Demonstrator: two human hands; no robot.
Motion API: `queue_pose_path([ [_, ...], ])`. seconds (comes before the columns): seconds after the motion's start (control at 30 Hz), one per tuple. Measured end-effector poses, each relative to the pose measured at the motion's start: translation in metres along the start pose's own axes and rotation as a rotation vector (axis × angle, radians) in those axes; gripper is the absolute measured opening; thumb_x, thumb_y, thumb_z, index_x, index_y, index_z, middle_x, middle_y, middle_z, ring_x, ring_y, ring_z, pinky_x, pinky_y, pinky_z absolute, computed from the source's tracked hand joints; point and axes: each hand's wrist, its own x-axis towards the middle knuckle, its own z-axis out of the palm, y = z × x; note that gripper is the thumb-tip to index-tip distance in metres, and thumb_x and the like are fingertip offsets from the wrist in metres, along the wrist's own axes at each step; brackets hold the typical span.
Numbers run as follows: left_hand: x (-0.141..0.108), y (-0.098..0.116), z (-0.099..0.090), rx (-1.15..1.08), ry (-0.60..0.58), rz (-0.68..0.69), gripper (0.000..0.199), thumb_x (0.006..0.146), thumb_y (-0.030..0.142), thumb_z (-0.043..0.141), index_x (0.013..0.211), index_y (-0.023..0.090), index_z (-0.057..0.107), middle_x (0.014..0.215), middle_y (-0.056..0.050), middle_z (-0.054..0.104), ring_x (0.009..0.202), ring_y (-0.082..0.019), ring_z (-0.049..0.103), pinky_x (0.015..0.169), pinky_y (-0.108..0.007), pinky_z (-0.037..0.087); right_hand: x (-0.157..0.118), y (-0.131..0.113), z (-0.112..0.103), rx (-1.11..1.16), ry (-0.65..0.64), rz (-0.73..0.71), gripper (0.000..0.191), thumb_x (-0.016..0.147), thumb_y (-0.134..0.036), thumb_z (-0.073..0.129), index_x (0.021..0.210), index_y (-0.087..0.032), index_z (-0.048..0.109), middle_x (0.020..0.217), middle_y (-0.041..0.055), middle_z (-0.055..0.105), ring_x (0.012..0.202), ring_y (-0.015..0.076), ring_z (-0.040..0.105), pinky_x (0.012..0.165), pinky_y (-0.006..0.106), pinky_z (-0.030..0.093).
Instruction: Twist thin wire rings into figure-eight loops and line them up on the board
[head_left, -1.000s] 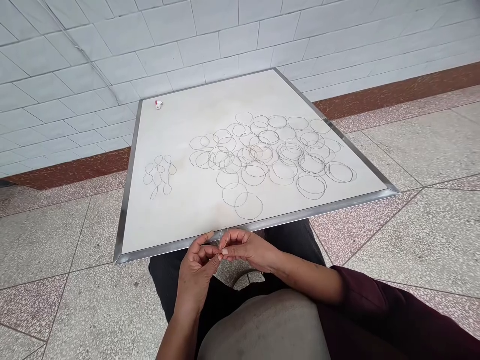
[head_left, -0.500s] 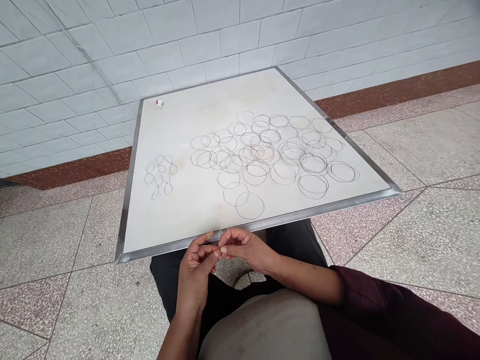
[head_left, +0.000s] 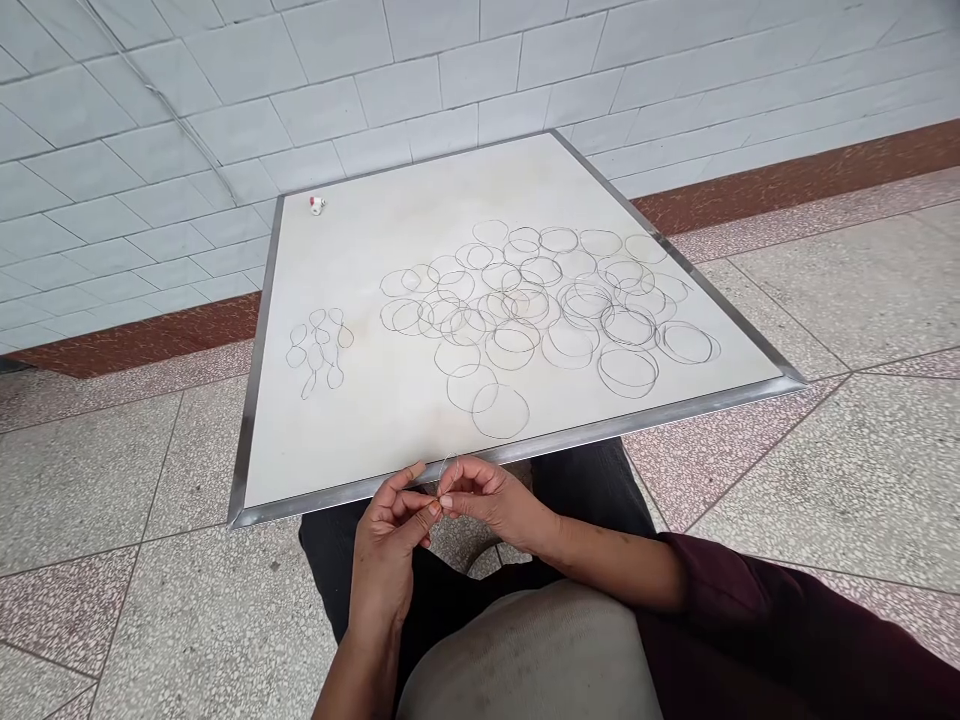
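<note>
Head view: at about 6 to 7 o'clock on the broad white worktop with its grey metal rim (head_left: 360, 430), the left hand (head_left: 385, 550) and the right hand (head_left: 504, 505) meet at the near edge. Both are drawn narrow, thumbs and fingertips pinching one thin, pale, wire-like loop (head_left: 448, 457) between them. Working both grips at one spot, close in front of the body, probably gives the best control over so slight a strand. One left finger points toward 1 o'clock, apart from the pinch, which seems to leave the thumbs room.

The held loop is a slender, rounded arch rising toward 12 o'clock; whether its ends cross or twist among the fingers is too small to tell.

From the worktop's centre out toward 3 o'clock lie many thin, dark, round wire-like rings (head_left: 500, 437), often overlapping but spread flat, likely so that single ones are easy to pick out. At 9 o'clock, well apart, is a small group of thin grey teardrop-shaped loops (head_left: 336, 386), probably set there to avoid mixing. A small white-and-red object (head_left: 317, 206) sits at 10 o'clock, near the far-left corner.
</note>
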Motion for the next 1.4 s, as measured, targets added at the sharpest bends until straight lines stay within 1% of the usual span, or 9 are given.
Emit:
queue_pose_path([
  [0.17, 0.0027, -0.0039, 0.0008, -0.036, 0.009, -0.025, 0.047, 0.067, 0.027, 0.081, 0.111, 0.020, 0.070, 0.067, 0.001, 0.068, 0.060, -0.010, 0.053, 0.051, -0.020, 0.036, 0.0009, 0.0023, 0.0005, -0.007, 0.041, 0.015, 0.028, 0.071, -0.037, 0.081, 0.076, -0.019, 0.062, 0.072, -0.0030, 0.062, 0.066, 0.0105, 0.054, 0.068, 0.028, 0.046],
  [0.3, 0.0032, -0.0061, 0.0002, -0.047, -0.001, -0.025, 0.047, 0.069, 0.027, 0.081, 0.113, 0.019, 0.068, 0.070, -0.001, 0.069, 0.062, -0.011, 0.053, 0.053, -0.020, 0.037, 0.0016, 0.0029, 0.0000, -0.003, 0.048, 0.030, 0.027, 0.071, -0.037, 0.081, 0.079, -0.019, 0.062, 0.073, -0.0032, 0.062, 0.066, 0.0101, 0.055, 0.068, 0.027, 0.046],
  [0.47, 0.0023, -0.0066, -0.0009, -0.076, 0.007, -0.062, 0.048, 0.067, 0.025, 0.082, 0.113, 0.018, 0.068, 0.069, 0.001, 0.066, 0.060, -0.009, 0.048, 0.051, -0.019, 0.036, 0.0017, 0.0053, -0.0018, -0.074, 0.005, -0.056, 0.024, 0.075, -0.035, 0.078, 0.078, -0.018, 0.062, 0.073, -0.0026, 0.063, 0.067, 0.0108, 0.057, 0.069, 0.028, 0.047],
  [0.53, 0.0021, -0.0061, -0.0005, -0.070, 0.007, -0.062, 0.047, 0.068, 0.025, 0.081, 0.112, 0.018, 0.068, 0.070, 0.001, 0.067, 0.062, -0.010, 0.049, 0.052, -0.019, 0.036, 0.0017, 0.0060, -0.0028, -0.082, 0.012, -0.072, 0.022, 0.076, -0.034, 0.078, 0.079, -0.018, 0.062, 0.073, -0.0030, 0.062, 0.066, 0.0101, 0.056, 0.068, 0.027, 0.047],
  [0.63, 0.0013, -0.0039, 0.0002, -0.035, -0.003, -0.045, 0.047, 0.070, 0.027, 0.080, 0.114, 0.018, 0.067, 0.074, 0.000, 0.068, 0.067, -0.011, 0.053, 0.054, -0.020, 0.038, 0.0013, 0.0045, -0.0039, -0.058, 0.017, -0.039, 0.022, 0.075, -0.034, 0.078, 0.080, -0.018, 0.063, 0.073, -0.0034, 0.063, 0.065, 0.0094, 0.056, 0.067, 0.026, 0.047],
  [0.8, -0.0008, 0.0000, -0.0015, -0.013, -0.051, -0.031, 0.051, 0.074, 0.031, 0.077, 0.122, 0.019, 0.064, 0.082, -0.003, 0.073, 0.075, -0.014, 0.060, 0.060, -0.022, 0.043, -0.0007, -0.0016, -0.0042, -0.009, 0.009, 0.007, 0.022, 0.076, -0.034, 0.078, 0.082, -0.018, 0.063, 0.075, -0.0021, 0.066, 0.072, 0.0116, 0.062, 0.070, 0.027, 0.048],
  [1.07, -0.0002, 0.0000, -0.0043, 0.090, -0.015, 0.019, 0.051, 0.075, 0.035, 0.076, 0.122, 0.018, 0.065, 0.074, -0.002, 0.072, 0.070, -0.014, 0.061, 0.059, -0.023, 0.045, -0.0020, -0.0027, -0.0065, -0.008, -0.048, 0.054, 0.023, 0.082, -0.037, 0.073, 0.089, -0.017, 0.065, 0.081, 0.0015, 0.069, 0.077, 0.0128, 0.064, 0.077, 0.029, 0.049],
  [1.27, -0.0017, 0.0025, -0.0029, 0.155, 0.017, 0.054, 0.052, 0.075, 0.036, 0.075, 0.122, 0.018, 0.064, 0.073, -0.002, 0.072, 0.069, -0.015, 0.061, 0.059, -0.024, 0.047, -0.0006, 0.0004, -0.0068, -0.005, -0.035, 0.056, 0.022, 0.082, -0.037, 0.073, 0.087, -0.017, 0.066, 0.083, 0.0007, 0.069, 0.075, 0.0116, 0.063, 0.075, 0.028, 0.049],
  [1.4, -0.0019, 0.0028, -0.0025, 0.169, 0.017, 0.044, 0.052, 0.075, 0.036, 0.074, 0.123, 0.017, 0.063, 0.073, -0.001, 0.071, 0.069, -0.015, 0.061, 0.059, -0.024, 0.048, -0.0004, -0.0020, -0.0058, -0.018, -0.022, 0.076, 0.024, 0.080, -0.039, 0.075, 0.086, -0.017, 0.066, 0.079, 0.0001, 0.068, 0.072, 0.0116, 0.063, 0.075, 0.029, 0.049],
])
